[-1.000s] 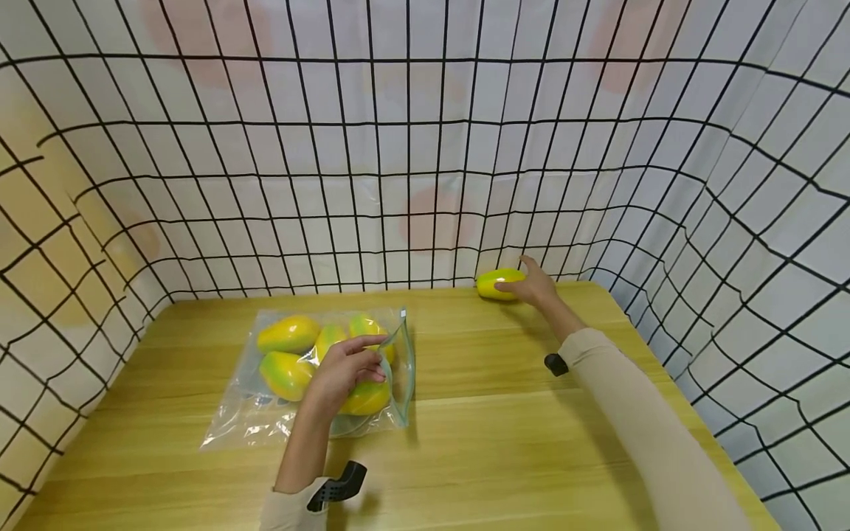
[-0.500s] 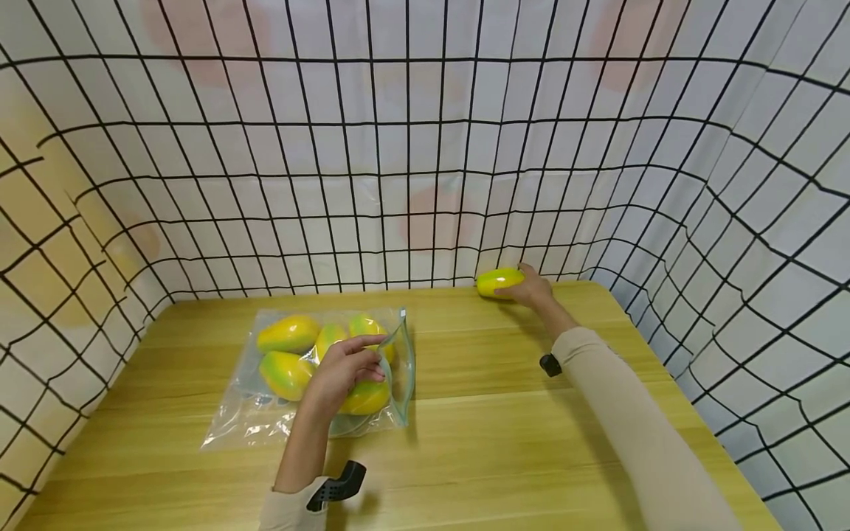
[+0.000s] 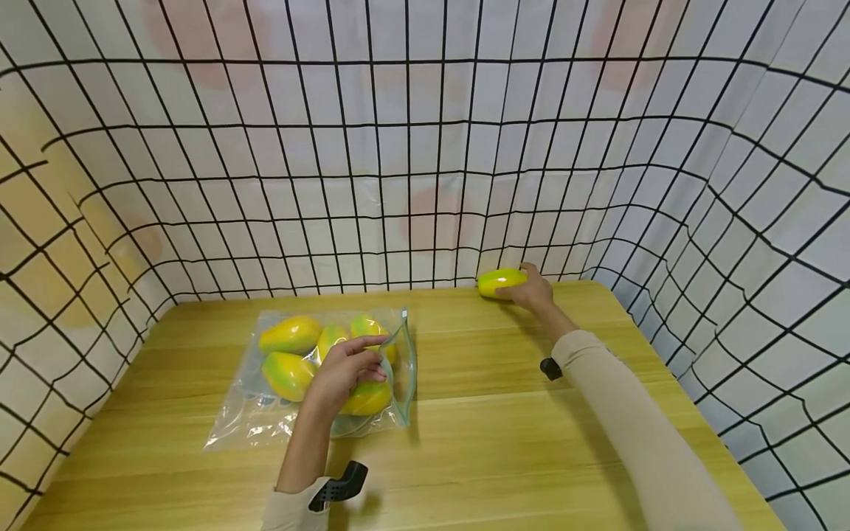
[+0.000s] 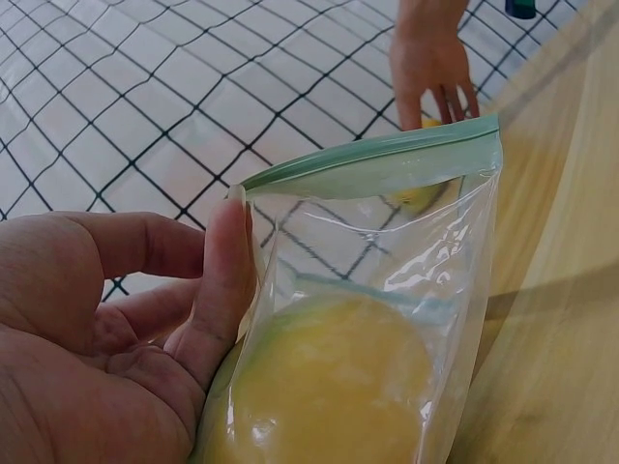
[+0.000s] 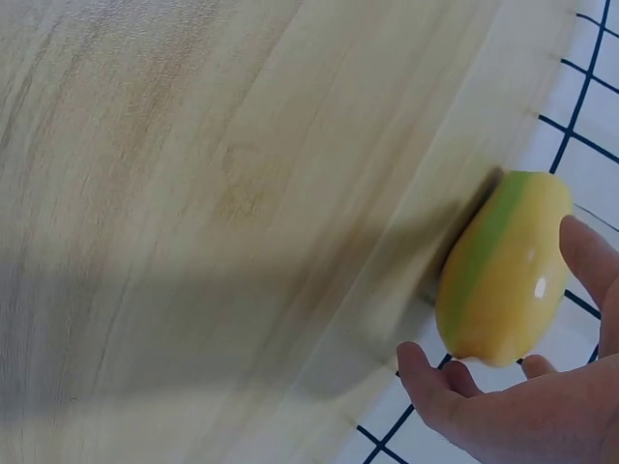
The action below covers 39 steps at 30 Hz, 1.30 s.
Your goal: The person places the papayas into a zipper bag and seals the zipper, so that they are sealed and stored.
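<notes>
A clear zip bag [image 3: 232, 431] lies on the left of the table with several yellow-green papayas [image 3: 290, 335] inside. My left hand [image 3: 335, 377] pinches the edge of its mouth, holding it ajar toward the right; in the left wrist view a fingertip sits right at the green zip strip [image 4: 387, 150]. One more papaya [image 3: 496, 282] lies at the table's back edge, against the grid wall. Around its right end is my right hand [image 3: 536, 291]. In the right wrist view its fingers [image 5: 426, 387] are spread about the papaya's end, with a gap showing below it.
A white wall with a black grid [image 3: 425, 184] encloses the back and both sides of the wooden table [image 3: 478, 442]. Black cameras [image 3: 339, 487] are strapped at both wrists over beige sleeves.
My right hand has lowered slightly and drawn in closer around the loose papaya's end. The papaya, the bag and my left hand hold their places.
</notes>
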{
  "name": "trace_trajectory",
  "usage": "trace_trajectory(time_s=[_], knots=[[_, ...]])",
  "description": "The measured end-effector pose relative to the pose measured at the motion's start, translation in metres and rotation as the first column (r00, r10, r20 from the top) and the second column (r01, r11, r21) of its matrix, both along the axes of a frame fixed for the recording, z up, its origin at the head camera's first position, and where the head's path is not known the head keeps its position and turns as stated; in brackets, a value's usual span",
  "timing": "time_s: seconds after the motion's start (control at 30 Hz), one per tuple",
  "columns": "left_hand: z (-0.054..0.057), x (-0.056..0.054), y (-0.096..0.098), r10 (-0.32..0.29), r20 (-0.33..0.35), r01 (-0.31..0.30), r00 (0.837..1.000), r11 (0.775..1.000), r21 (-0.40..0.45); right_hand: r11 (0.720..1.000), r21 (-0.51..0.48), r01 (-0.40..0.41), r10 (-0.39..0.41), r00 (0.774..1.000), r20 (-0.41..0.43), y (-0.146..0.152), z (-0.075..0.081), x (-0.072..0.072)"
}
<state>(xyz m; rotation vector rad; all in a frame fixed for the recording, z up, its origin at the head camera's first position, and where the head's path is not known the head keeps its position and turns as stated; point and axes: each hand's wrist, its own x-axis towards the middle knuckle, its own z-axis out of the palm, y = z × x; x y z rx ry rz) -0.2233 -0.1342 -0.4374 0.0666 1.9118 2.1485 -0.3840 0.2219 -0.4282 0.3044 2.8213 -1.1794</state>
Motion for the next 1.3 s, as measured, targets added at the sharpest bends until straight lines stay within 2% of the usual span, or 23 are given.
trace_trajectory(time_s=[0.43, 0.67, 0.87, 1.0, 1.3], knots=[[0.001, 0.0, 0.001, 0.015, 0.003, -0.015, 1.0, 1.0, 0.0, 0.994, 0.101, -0.039, 0.039, 0.999, -0.001, -0.006, -0.002, 0.002], [0.0, 0.0, 0.0, 0.013, 0.001, -0.013, 1.0, 1.0, -0.009, 0.997, 0.072, -0.015, 0.015, 1.0, -0.009, -0.005, -0.007, 0.004], [-0.001, 0.001, 0.0, 0.026, 0.019, -0.026, 0.999, 1.0, -0.006, 0.996, 0.091, -0.017, 0.021, 0.998, -0.052, -0.007, -0.011, 0.008], [-0.001, 0.001, 0.0, 0.027, 0.018, -0.027, 0.999, 1.0, -0.011, 0.998, 0.058, -0.012, 0.016, 0.997, -0.077, -0.01, -0.011, 0.013], [0.001, 0.001, 0.0, 0.022, 0.016, -0.022, 1.0, 1.0, -0.009, 0.994, 0.105, -0.04, 0.052, 0.992, -0.113, -0.01, -0.017, 0.013]])
